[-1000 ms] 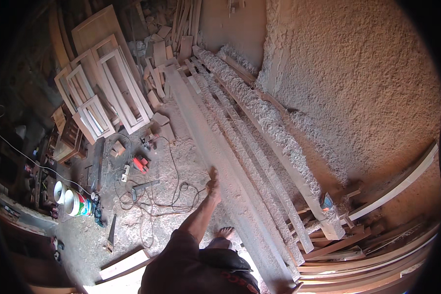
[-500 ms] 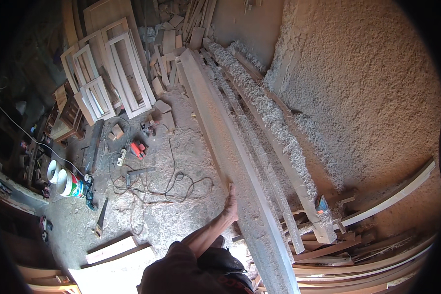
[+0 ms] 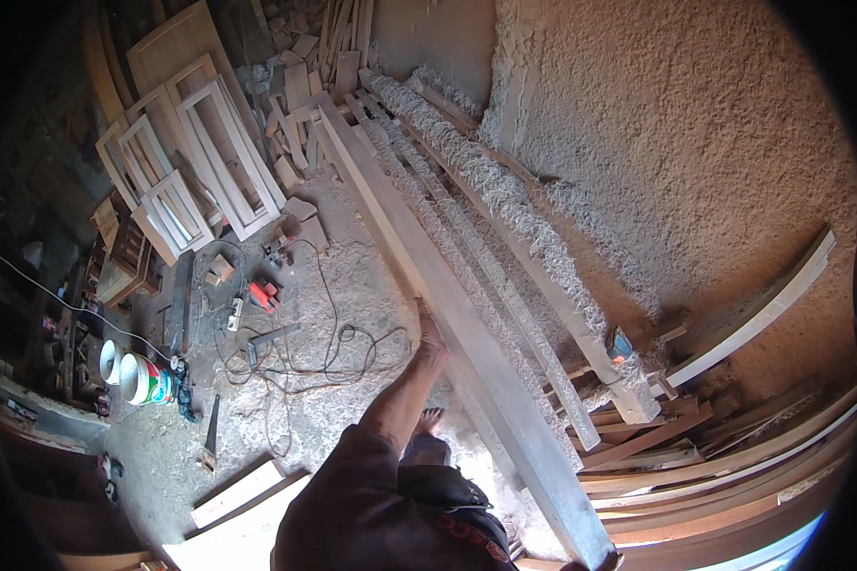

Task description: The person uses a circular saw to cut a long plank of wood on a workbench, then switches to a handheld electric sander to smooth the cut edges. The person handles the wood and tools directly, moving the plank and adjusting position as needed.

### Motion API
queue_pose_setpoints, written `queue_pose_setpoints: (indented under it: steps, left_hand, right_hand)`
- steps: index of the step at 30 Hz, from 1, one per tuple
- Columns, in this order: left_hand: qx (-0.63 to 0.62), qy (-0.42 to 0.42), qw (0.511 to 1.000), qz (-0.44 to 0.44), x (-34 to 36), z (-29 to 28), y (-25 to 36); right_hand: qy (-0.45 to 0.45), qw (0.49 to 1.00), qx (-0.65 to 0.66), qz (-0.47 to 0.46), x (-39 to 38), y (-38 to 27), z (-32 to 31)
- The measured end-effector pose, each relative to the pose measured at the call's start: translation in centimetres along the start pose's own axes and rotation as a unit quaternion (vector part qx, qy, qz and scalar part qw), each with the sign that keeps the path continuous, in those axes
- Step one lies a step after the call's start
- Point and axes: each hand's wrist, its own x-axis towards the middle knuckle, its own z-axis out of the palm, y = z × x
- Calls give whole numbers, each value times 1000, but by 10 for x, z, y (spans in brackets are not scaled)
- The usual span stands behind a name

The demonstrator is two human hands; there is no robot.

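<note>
A long squared wooden beam (image 3: 476,376) runs slantwise from the wood pile at the back to the lower edge. One long smooth face shows, with a paler side along its left. My left hand (image 3: 431,335) grips the left side of the beam about midway, with its fingers partly hidden against the wood. At the beam's near end, a small dark shape by the lower edge may be part of my right hand; it is too cut off to tell. Narrower timbers (image 3: 519,343) strewn with shavings lie alongside on the right.
A thick timber heaped with curly shavings (image 3: 514,205) lies near the rough wall (image 3: 676,143). Door frames (image 3: 224,157) lean at the back left. On the dusty floor are a red power tool (image 3: 264,295), tangled cords (image 3: 338,352), a handsaw (image 3: 211,433) and a bucket (image 3: 143,379). Boards are stacked at lower right.
The beam has been turned, and its dust-strewn face has given way to a smoother one. My left hand stays on its left side. The view has shifted somewhat.
</note>
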Motion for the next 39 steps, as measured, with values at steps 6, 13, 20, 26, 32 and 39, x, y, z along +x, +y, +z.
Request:
queue_pose_setpoints:
  steps: [6,13,20,26,32,39]
  left_hand:
    - [122,49,991,-6,-16,27,9]
    - [627,53,715,305,-151,45,-46]
    - [892,-393,179,135,-238,73,-71]
    - [838,-524,102,113,-254,76,-139]
    - [806,-587,61,45,-235,79,-175]
    - [793,-596,101,80,-261,88,-134]
  right_hand:
    - [-65,992,107,17,15,-83,62]
    - [-38,887,372,269,12,-61,71]
    - [-90,891,313,317,-30,11,107]
    - [-415,820,239,312,19,52,89]
    - [-616,730,-98,-277,100,25,115]
    - [-634,533,-95,-553,62,16,175]
